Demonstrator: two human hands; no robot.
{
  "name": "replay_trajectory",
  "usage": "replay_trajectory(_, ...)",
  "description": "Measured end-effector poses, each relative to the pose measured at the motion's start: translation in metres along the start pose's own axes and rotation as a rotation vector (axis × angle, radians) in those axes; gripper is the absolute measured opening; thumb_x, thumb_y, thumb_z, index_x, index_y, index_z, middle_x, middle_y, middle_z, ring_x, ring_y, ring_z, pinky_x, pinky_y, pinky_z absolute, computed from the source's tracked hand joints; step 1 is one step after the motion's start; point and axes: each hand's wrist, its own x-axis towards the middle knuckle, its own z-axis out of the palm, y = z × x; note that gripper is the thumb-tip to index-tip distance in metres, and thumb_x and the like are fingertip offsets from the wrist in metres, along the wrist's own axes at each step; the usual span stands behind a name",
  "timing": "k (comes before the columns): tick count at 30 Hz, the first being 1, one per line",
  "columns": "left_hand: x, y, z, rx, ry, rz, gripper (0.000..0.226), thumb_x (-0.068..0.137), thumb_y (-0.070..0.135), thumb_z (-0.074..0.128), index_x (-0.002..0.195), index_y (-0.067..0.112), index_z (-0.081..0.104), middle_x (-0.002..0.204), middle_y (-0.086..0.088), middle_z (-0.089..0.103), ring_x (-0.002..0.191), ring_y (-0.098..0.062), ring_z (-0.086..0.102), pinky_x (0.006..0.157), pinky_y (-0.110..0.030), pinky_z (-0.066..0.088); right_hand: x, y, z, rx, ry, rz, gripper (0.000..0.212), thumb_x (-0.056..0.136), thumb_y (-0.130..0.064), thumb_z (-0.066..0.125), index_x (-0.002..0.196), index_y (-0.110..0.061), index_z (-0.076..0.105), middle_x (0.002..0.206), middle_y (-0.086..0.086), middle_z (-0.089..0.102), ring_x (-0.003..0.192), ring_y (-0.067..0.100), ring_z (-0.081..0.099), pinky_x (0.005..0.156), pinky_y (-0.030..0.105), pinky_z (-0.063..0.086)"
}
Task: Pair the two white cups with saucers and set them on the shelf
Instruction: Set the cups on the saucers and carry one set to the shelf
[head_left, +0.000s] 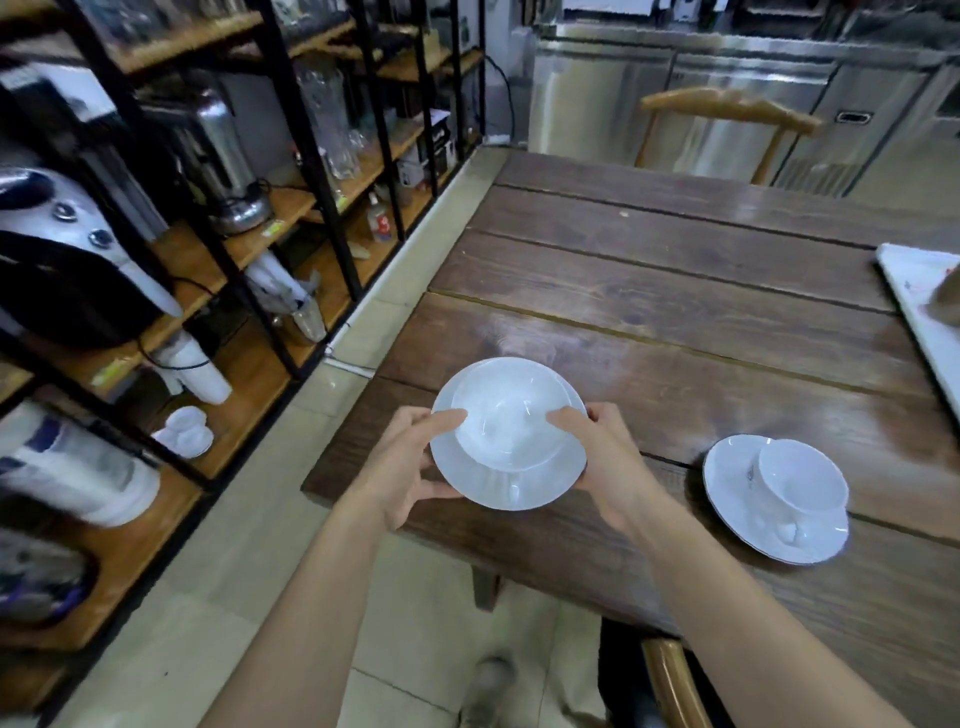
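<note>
Now the left hand (402, 467) and right hand (605, 460) grip the first cup (506, 421) and its saucer (488, 480), thumbs on the cup's rim, ready to carry them level to the shelf (244, 374).

Dark plank table (675, 291), pale tiled floor (218, 597); wooden chair (727, 104), steel counters (727, 62) behind

Single head view: looks forward-down, close over table (675, 332) corner, shelving (291, 156) left.

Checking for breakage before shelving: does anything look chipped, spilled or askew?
Nothing stands out. Both hands, left hand and right hand, hold one cup upright on its saucer; the second cup sits off-centre on its saucer, intact.
</note>
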Motion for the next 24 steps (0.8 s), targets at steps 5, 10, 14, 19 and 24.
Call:
replay_trajectory(5,-0.069,-0.011,-0.048,-0.135,0.252,0.095,0.094,0.041,0.055,0.078,0.119,0.014,0.047,0.119,-0.009,0.053,0.104,-0.030,0.055,0.057,-0.038,0.058,-0.031,-0.011,0.062,-0.080,-0.181,-0.064,0.039,0.084,-0.032,0.062,0.110,-0.015,0.040,0.111,0.004,0.054,0.098,0.022,0.058,0.068,0.036,0.051)
replay_trajectory(10,-0.147,-0.019,-0.132,-0.281,0.432,0.193,0.061,0.069,0.039,0.073,0.120,0.013,0.051,0.116,-0.007,0.060,0.096,-0.025,0.061,0.052,-0.033,0.056,-0.080,-0.003,0.155,-0.123,-0.396,-0.104,0.055,0.076,-0.039,0.067,0.116,-0.010,0.044,0.116,0.009,0.056,0.101,0.026,0.059,0.070,0.040,0.053)
replay_trajectory(14,-0.205,-0.033,-0.201,-0.357,0.528,0.246,0.060,0.067,0.044,0.071,0.118,0.014,0.057,0.115,-0.009,0.065,0.100,-0.030,0.063,0.057,-0.036,0.057,-0.119,0.005,0.236,-0.169,-0.542,-0.131,0.062,0.068,-0.045,0.068,0.116,-0.013,0.046,0.117,0.009,0.056,0.103,0.027,0.058,0.071,0.037,0.049)
replay_trajectory(19,-0.276,-0.045,-0.292,-0.452,0.683,0.303,0.036,0.074,0.044,0.067,0.104,0.023,0.065,0.100,-0.004,0.071,0.090,-0.027,0.066,0.054,-0.034,0.056,-0.171,0.020,0.355,-0.194,-0.642,-0.165,0.049,0.075,-0.045,0.067,0.110,-0.018,0.044,0.108,0.001,0.053,0.095,0.019,0.054,0.067,0.033,0.047)
replay_trajectory(24,-0.361,-0.049,-0.387,-0.443,0.877,0.392,0.026,0.072,0.043,0.068,0.092,0.026,0.065,0.088,0.004,0.073,0.087,-0.024,0.066,0.049,-0.031,0.055,-0.238,0.040,0.478,-0.219,-0.779,-0.134,0.060,0.075,-0.047,0.066,0.122,-0.018,0.046,0.114,0.005,0.056,0.105,0.026,0.054,0.093,0.045,0.047)
